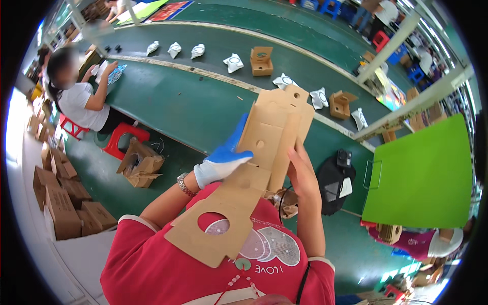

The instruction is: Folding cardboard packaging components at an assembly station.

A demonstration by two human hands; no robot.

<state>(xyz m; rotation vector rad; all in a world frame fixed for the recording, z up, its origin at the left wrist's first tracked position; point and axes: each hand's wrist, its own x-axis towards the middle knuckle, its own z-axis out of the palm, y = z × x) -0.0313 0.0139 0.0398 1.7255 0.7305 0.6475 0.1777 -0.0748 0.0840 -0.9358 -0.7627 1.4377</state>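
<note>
In front of my chest I hold a partly folded brown cardboard box blank [263,129]. Its long lower flap, with a round cut-out, hangs toward my shirt. My left hand [223,158], in a blue and white glove, grips the left edge with the thumb across the front and the fingers behind. My bare right hand [302,170] is closed on the right side, where a long side panel stands folded up. Part of its fingers is hidden behind the cardboard.
Beyond the green workbench [178,104], a belt [213,48] carries several white wrapped packets [234,63] and open small boxes [262,61]. A seated co-worker [81,91] handles something white at left. A red stool [124,140], cartons [61,211], a black bag [330,185] and a green board [419,175] surround me.
</note>
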